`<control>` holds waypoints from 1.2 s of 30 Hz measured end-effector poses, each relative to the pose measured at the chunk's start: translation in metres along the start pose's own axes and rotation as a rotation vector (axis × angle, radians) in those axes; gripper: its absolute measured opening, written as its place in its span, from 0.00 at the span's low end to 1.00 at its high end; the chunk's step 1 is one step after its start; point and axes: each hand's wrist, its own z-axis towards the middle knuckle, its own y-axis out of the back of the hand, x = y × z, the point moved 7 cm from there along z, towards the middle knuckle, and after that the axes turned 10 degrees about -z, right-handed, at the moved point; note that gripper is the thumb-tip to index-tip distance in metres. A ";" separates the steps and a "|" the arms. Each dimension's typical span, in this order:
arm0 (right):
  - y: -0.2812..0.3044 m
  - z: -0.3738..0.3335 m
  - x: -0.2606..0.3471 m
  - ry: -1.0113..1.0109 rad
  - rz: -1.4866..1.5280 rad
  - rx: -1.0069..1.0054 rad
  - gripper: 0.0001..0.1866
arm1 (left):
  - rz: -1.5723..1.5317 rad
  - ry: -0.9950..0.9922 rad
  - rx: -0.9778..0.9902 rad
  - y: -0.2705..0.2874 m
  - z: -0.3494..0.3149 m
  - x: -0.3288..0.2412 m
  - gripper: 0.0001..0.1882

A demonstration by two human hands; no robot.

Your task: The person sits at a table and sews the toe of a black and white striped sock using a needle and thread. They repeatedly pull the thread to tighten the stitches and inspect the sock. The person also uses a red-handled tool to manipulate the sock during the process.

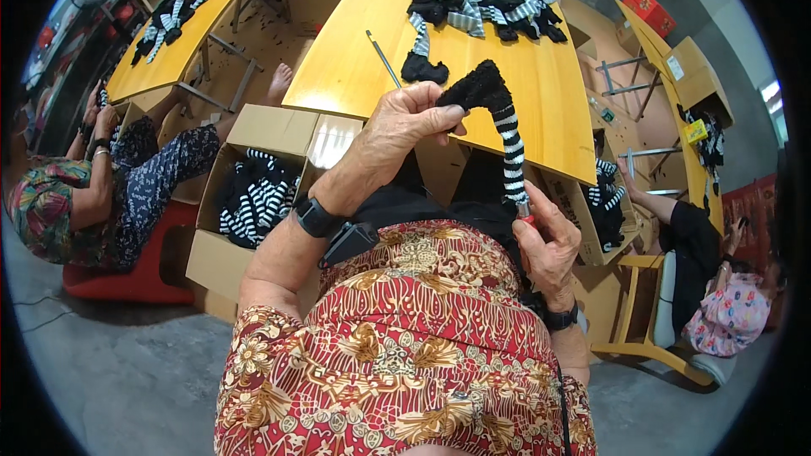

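Note:
In front of me hangs a black-and-white striped sock (512, 152) with a black, fuzzy end, bent over at the top. My left hand (393, 139) pinches the black end between thumb and fingers. At the sock's lower, striped end, my right hand (549, 241) is closed around a small red-handled tool (527, 218). A short metal part of that tool shows against the sock; its kind cannot be made out, and my fingers hide most of it. Beyond my hands, a grey-and-black sock (420, 51) lies on the yellow table (346, 51).
A pile of striped and black socks (481, 0) covers the table's far part; a thin dark rod (384, 59) lies nearer. Cardboard boxes of socks stand left (211, 190) and right (583, 211). People sit at both sides, one on a red chair (127, 279).

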 end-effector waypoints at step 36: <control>-0.009 0.001 0.003 0.022 0.115 0.243 0.24 | 0.206 -0.022 0.106 -0.017 -0.004 -0.024 0.08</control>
